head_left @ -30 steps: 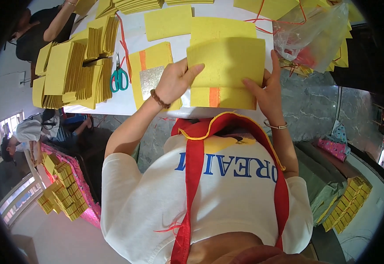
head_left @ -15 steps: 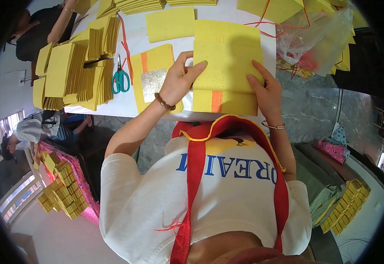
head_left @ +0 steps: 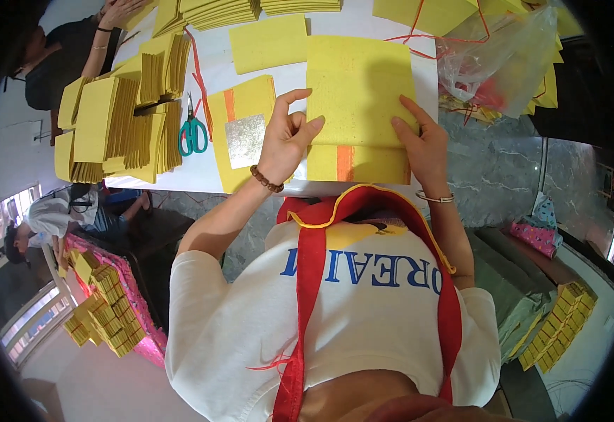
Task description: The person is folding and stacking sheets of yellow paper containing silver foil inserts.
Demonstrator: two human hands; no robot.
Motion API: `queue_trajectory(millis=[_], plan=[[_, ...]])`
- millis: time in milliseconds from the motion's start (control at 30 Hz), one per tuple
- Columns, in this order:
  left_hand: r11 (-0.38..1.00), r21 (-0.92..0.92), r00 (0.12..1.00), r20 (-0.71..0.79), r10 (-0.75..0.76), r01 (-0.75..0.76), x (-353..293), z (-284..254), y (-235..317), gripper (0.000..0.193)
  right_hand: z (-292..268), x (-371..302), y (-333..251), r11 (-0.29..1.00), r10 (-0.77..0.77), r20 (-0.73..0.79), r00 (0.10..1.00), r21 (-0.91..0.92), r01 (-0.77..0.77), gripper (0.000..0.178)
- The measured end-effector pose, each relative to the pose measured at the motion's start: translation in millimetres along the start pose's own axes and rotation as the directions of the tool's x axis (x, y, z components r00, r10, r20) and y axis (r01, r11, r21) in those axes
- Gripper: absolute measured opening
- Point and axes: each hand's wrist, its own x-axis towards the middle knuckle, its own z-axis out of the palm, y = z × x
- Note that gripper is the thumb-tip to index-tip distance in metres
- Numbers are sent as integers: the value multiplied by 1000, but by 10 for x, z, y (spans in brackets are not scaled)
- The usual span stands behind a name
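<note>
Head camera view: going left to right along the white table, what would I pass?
Stacks of folded yellow paper → green-handled scissors → yellow sheet with a silver foil square → left hand → large yellow sheet → right hand → clear plastic bag.

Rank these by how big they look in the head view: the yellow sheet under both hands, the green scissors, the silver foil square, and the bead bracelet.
1. Yellow sheet
2. Silver foil square
3. Green scissors, close to the foil square in looks, so that order is unsure
4. Bead bracelet on the left hand
</note>
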Motion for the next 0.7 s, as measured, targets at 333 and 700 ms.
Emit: queue_trajectory(millis=[333, 700], plan=[[215, 688, 698, 567, 438, -693, 93, 360, 477, 51, 14, -14, -16, 1000, -4, -18, 1000, 30, 4, 39], [59, 762, 751, 617, 234, -645, 214, 364, 44, 73, -123, -155, -116, 978, -75, -20, 997, -197, 69, 37]])
